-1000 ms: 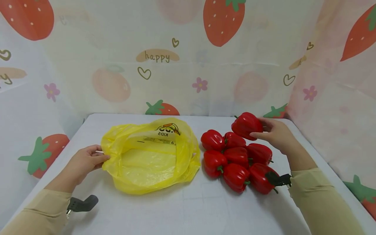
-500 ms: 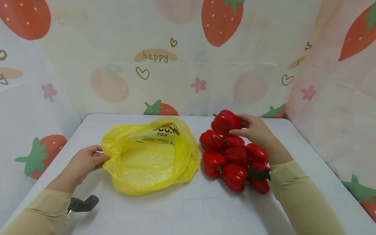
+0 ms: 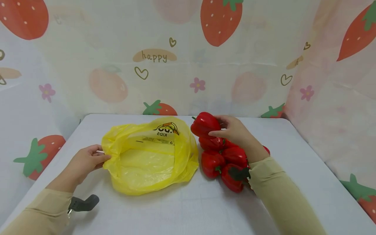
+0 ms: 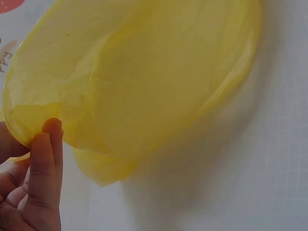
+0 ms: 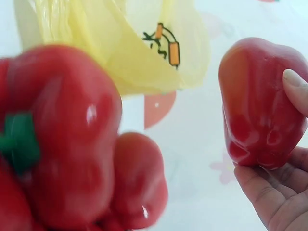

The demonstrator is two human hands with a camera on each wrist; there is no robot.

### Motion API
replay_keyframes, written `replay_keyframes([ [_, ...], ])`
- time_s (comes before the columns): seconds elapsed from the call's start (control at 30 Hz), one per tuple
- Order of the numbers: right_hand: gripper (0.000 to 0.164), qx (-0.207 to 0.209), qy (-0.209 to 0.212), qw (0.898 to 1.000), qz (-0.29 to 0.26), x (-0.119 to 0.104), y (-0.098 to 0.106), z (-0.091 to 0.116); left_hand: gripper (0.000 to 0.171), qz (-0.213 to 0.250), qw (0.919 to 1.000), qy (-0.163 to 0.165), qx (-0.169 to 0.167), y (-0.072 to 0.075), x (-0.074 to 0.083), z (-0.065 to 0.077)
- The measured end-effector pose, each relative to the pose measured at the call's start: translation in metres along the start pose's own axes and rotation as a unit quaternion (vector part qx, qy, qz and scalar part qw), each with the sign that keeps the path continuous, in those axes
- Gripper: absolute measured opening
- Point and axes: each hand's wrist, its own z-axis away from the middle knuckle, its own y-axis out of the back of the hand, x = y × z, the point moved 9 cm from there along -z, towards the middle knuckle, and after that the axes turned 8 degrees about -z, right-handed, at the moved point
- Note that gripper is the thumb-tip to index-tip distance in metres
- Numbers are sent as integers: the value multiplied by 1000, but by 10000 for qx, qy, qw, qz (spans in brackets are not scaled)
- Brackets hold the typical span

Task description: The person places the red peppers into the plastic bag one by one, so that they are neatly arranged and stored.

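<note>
A yellow plastic bag (image 3: pixel 147 163) lies on the table with its mouth spread wide. My left hand (image 3: pixel 86 163) pinches its left edge; in the left wrist view, thumb and fingers (image 4: pixel 44 163) meet on the thin film. My right hand (image 3: pixel 235 130) grips a red bell pepper (image 3: pixel 205 124), its green stem pointing left, just right of the bag's back rim. In the right wrist view the held pepper (image 5: pixel 262 103) sits between thumb and fingers. Below it, several more red bell peppers (image 3: pixel 212 163) are grouped on the table, some hidden behind my right wrist and sleeve.
The white table (image 3: pixel 182 212) meets a fabric wall (image 3: pixel 188 94) printed with strawberries at the back. More printed fabric (image 3: pixel 352 130) stands along the right side. A dark wrist-camera mount (image 3: pixel 85 203) sticks out from the left sleeve over the table.
My right hand has carried the bell pepper leftward across the back of the pile to near the bag's right rim. My left hand stays at the bag's left edge.
</note>
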Motion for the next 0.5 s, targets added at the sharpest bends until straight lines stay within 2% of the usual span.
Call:
replay_keyframes([
  [0.27, 65, -178, -230, 9995, -133, -7, -28, -11, 57, 51, 10000, -41, 4, -1, 2, 1],
  [0.5, 63, -342, -116, 9992, -157, -17, -47, -18, 55, 112, 9999, -58, -18, 0, 3, 2],
])
